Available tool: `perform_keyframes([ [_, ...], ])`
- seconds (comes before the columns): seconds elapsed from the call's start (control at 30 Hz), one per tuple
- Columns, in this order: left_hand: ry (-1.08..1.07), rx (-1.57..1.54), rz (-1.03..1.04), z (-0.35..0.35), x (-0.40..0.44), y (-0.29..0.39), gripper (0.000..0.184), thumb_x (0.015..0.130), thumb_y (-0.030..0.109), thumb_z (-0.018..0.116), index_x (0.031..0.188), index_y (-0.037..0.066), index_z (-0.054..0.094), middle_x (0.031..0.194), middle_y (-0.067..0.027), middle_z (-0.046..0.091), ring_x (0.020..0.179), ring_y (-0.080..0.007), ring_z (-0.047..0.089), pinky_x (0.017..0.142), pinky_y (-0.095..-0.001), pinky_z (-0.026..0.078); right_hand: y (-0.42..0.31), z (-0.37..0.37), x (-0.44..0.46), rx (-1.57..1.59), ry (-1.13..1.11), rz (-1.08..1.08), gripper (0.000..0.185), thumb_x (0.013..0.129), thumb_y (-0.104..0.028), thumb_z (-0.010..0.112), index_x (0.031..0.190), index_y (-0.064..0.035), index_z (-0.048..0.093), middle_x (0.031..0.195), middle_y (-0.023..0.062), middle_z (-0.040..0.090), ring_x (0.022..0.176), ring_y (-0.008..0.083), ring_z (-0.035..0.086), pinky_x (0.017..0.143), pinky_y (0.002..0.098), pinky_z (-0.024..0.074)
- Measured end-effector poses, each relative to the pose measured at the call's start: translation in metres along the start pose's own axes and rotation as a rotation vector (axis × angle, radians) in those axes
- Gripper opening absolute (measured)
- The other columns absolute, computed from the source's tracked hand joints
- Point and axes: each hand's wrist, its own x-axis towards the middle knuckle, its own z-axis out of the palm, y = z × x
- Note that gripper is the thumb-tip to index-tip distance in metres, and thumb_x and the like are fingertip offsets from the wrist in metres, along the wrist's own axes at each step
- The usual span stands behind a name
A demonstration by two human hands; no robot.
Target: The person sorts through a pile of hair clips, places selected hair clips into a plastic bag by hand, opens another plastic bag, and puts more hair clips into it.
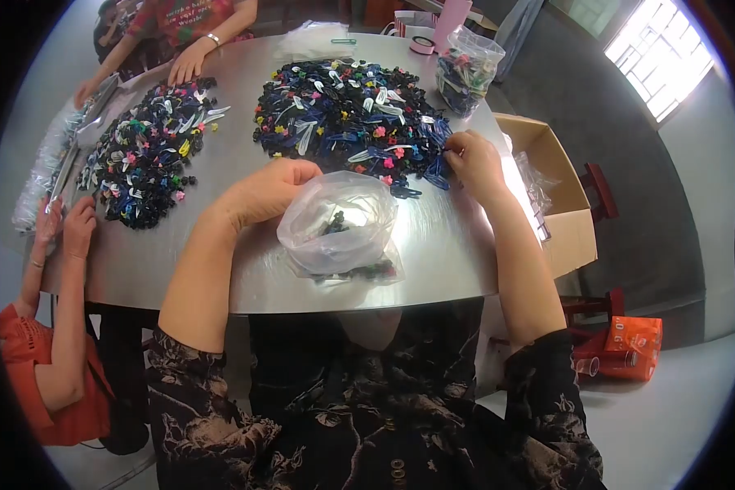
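Observation:
A clear plastic bag (335,245) stands with its mouth open on the metal table, a few small dark pieces and clips inside it. Its left rim is against my left hand (273,189), whose fingers are partly hidden behind the plastic. Beyond the bag lies a large pile of hair clips (347,114), mostly black and dark blue with white, pink and yellow ones. At the right edge of that pile, my right hand (472,163) has its fingertips pinched together at some blue clips; what is between them is too small to tell.
A filled clear bag (465,73) stands at the back right near pink tape (422,46). A cardboard box (567,196) is right of the table (261,290). Two co-workers' hands are around another clip pile (143,155) at left.

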Motion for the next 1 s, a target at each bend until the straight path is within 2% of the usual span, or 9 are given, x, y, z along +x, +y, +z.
perform_keyframes([
  [0.07,-0.004,0.005,-0.001,-0.001,-0.001,0.000,0.018,0.091,0.018,0.072,0.103,0.005,0.069,0.089,0.0045,0.065,0.076,-0.0038,0.058,0.067,-0.0211,0.049,0.003,0.001,-0.001,0.019,0.024,0.004,0.018,0.082,-0.010,0.071,0.099,-0.0034,0.071,0.096,0.0144,0.069,0.083,0.0307,0.067,0.077,0.0398,0.0530],
  [0.17,-0.003,0.015,-0.007,-0.001,-0.001,0.000,0.019,0.090,0.017,0.073,0.103,0.005,0.069,0.089,0.0043,0.066,0.076,-0.0039,0.058,0.068,-0.0213,0.049,0.004,-0.002,-0.006,0.133,0.080,0.014,0.014,0.084,-0.008,0.071,0.097,-0.0032,0.069,0.087,0.0113,0.069,0.076,0.0231,0.066,0.073,0.0356,0.0529],
  [0.23,0.003,0.022,-0.012,0.000,-0.001,0.001,0.019,0.090,0.017,0.073,0.103,0.005,0.069,0.090,0.0043,0.066,0.077,-0.0039,0.058,0.068,-0.0213,0.049,-0.003,-0.013,-0.009,0.311,0.007,0.271,0.009,0.086,-0.007,0.069,0.094,-0.0033,0.069,0.077,0.0062,0.066,0.070,0.0124,0.061,0.068,0.0281,0.0504],
  [0.33,0.011,0.039,-0.008,-0.001,0.000,0.000,0.019,0.090,0.017,0.073,0.103,0.005,0.069,0.089,0.0044,0.066,0.077,-0.0039,0.058,0.069,-0.0214,0.049,-0.006,-0.018,-0.009,0.390,0.072,0.238,0.006,0.088,-0.006,0.068,0.093,-0.0021,0.068,0.073,0.0003,0.063,0.068,0.0053,0.056,0.065,0.0224,0.0459],
  [0.47,0.006,0.049,-0.001,-0.003,0.001,-0.001,0.018,0.090,0.016,0.073,0.103,0.005,0.069,0.091,0.0043,0.066,0.078,-0.0039,0.058,0.069,-0.0213,0.049,-0.024,-0.029,-0.007,0.681,0.036,0.220,0.006,0.088,-0.005,0.068,0.092,0.0000,0.067,0.076,-0.0017,0.063,0.071,0.0044,0.055,0.064,0.0205,0.0433],
  [0.67,0.008,0.061,0.001,-0.001,-0.001,0.001,0.018,0.090,0.016,0.073,0.104,0.005,0.069,0.092,0.0043,0.066,0.079,-0.0041,0.058,0.071,-0.0210,0.049,-0.126,-0.077,-0.018,0.968,-0.157,-0.054,0.008,0.089,0.000,0.067,0.096,0.0002,0.068,0.086,-0.0007,0.065,0.076,0.0044,0.057,0.068,0.0211,0.0466],
  [0.77,0.008,0.055,-0.010,-0.002,0.001,-0.002,0.019,0.089,0.017,0.073,0.104,0.005,0.069,0.092,0.0042,0.066,0.080,-0.0043,0.059,0.071,-0.0213,0.050,-0.154,-0.078,-0.025,0.845,-0.297,-0.147,0.011,0.089,0.003,0.066,0.100,0.0013,0.068,0.091,0.0011,0.068,0.078,0.0050,0.059,0.070,0.0211,0.0491],
  [0.87,0.009,0.071,0.000,-0.002,0.001,-0.001,0.019,0.089,0.017,0.073,0.104,0.005,0.069,0.093,0.0040,0.066,0.080,-0.0046,0.059,0.071,-0.0217,0.050,-0.154,-0.071,-0.025,0.814,-0.307,-0.236,0.014,0.090,0.004,0.065,0.104,0.0019,0.068,0.093,0.0024,0.069,0.080,0.0057,0.061,0.071,0.0210,0.0508],
  [1.0,0.009,0.089,-0.036,-0.003,0.000,-0.001,0.020,0.089,0.017,0.073,0.104,0.005,0.068,0.094,0.0037,0.066,0.081,-0.0045,0.059,0.072,-0.0223,0.050,-0.143,-0.075,-0.025,0.982,-0.241,-0.051,0.013,0.090,0.003,0.067,0.103,0.0026,0.069,0.092,0.0039,0.069,0.080,0.0059,0.062,0.072,0.0205,0.0514],
])
